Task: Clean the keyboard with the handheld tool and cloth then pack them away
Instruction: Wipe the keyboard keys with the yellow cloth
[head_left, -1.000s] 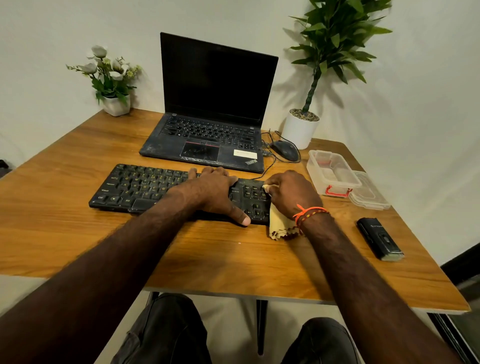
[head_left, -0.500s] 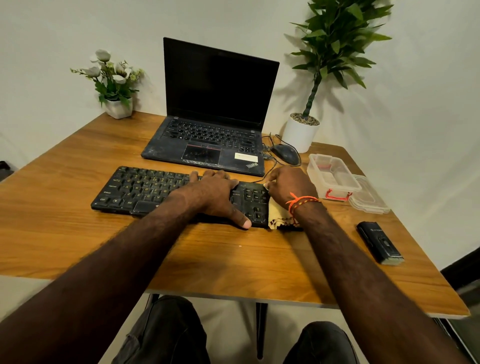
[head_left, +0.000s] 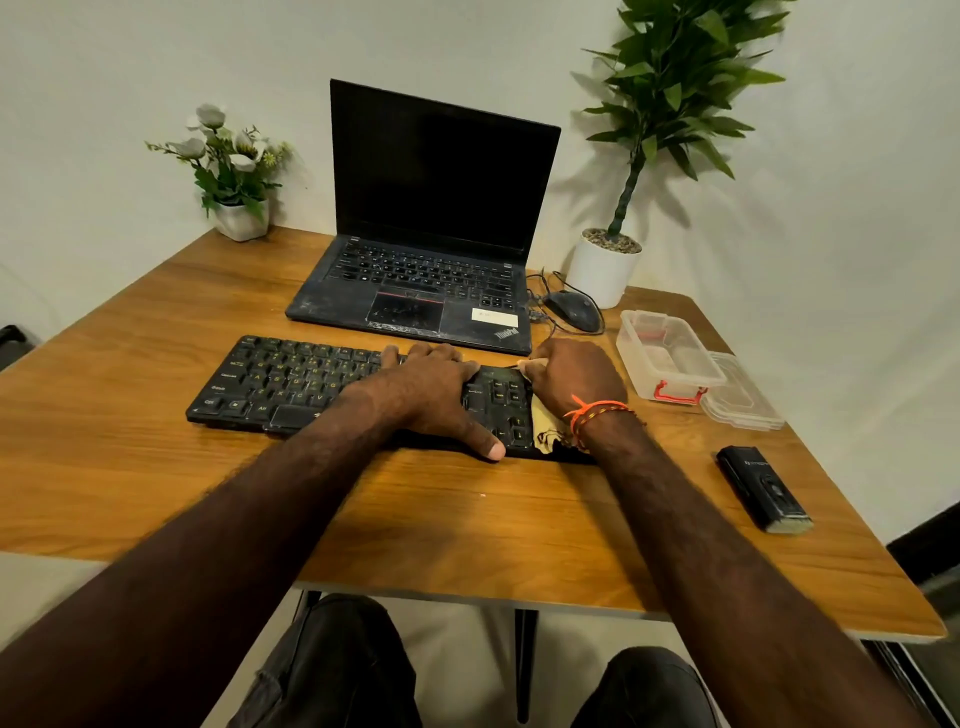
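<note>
The keyboard (head_left: 322, 384) lies mid-table, before the laptop (head_left: 431, 270). My left hand (head_left: 431, 395) rests flat on its keys, fingers straight. My right hand (head_left: 574, 382) seems to pinch the yellow cloth (head_left: 543, 428) at its right end. The handheld tool (head_left: 763, 488) lies near the table's (head_left: 130, 441) right edge.

Looks like a small home-office or desk setup: 1 wooden table (head_left: 156, 441) vs. a plain white wall (head_left: 130, 62), w/ an open ThinkPad laptop (head_left: 431, 228), wired mouse (head_left: 574, 309) and separate black keyboard (head_left: 291, 379). Decor is domestic: 1 white pot of artificial flowers (head_left: 234, 171), 1 taller potted plant (head_left: 649, 130) in the corner.
</note>
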